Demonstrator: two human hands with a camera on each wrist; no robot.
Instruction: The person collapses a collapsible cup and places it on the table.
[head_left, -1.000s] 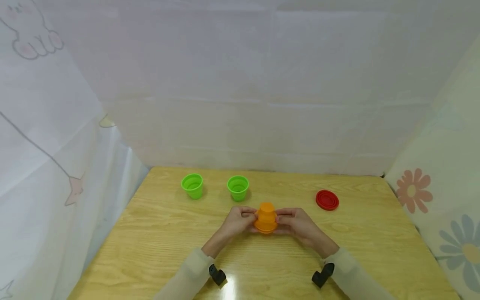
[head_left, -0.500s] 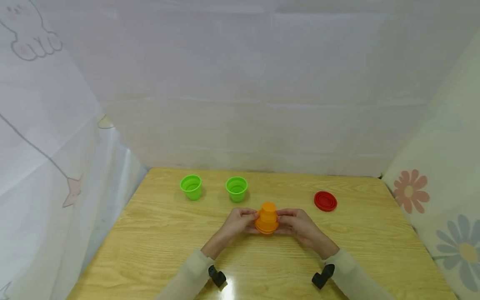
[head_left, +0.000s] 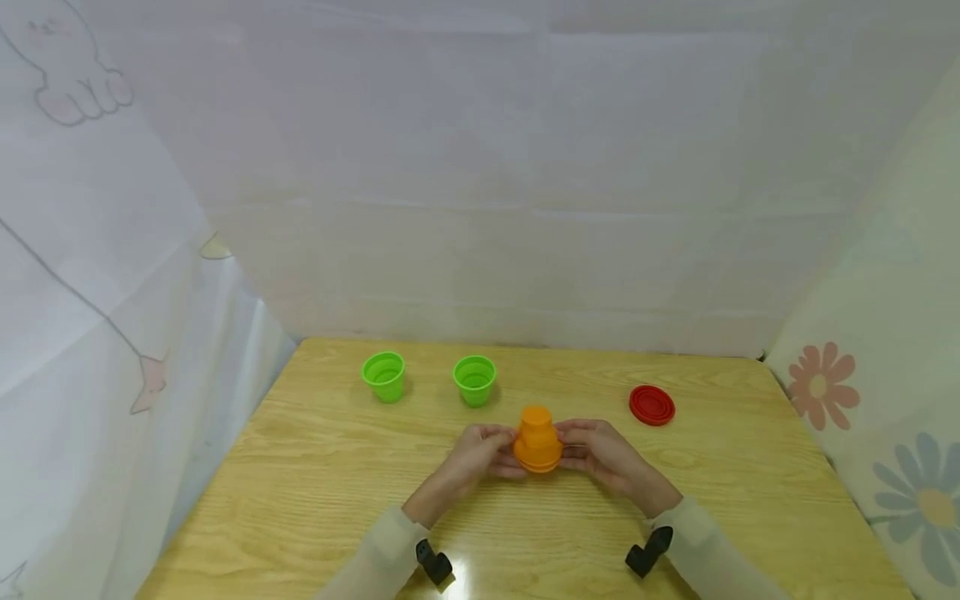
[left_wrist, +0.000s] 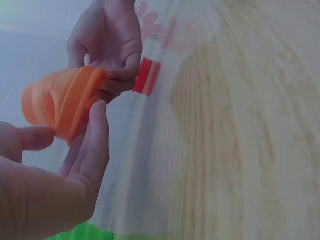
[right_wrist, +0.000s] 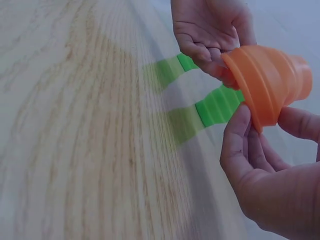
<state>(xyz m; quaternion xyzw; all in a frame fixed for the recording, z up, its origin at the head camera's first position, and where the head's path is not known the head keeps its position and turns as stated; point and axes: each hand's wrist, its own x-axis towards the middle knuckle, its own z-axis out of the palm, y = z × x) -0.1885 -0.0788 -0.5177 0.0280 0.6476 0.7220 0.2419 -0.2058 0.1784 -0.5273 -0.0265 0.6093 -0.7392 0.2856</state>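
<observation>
An orange collapsible cup [head_left: 537, 442] is held above the table with its narrow base up and its wide rim down. My left hand [head_left: 471, 461] pinches it from the left, thumb on the side wall and fingers under the rim. From the right, my right hand [head_left: 609, 457] pinches it in the same way. In the left wrist view the wall of the orange cup [left_wrist: 62, 100] looks creased and partly folded. The right wrist view shows the ringed steps of the orange cup [right_wrist: 265, 82]; its inside is hidden.
Two green collapsible cups, the left one [head_left: 384, 377] and the right one [head_left: 475, 382], stand upright at the back of the wooden table [head_left: 337, 500]. A flattened red collapsible cup [head_left: 652, 405] lies at the back right. White cloth [head_left: 525, 167] hangs behind the table.
The orange cup has shifted slightly right and toward the person. The fingers of both hands have spread a little at its rim. The green and red cups stay where they were.
</observation>
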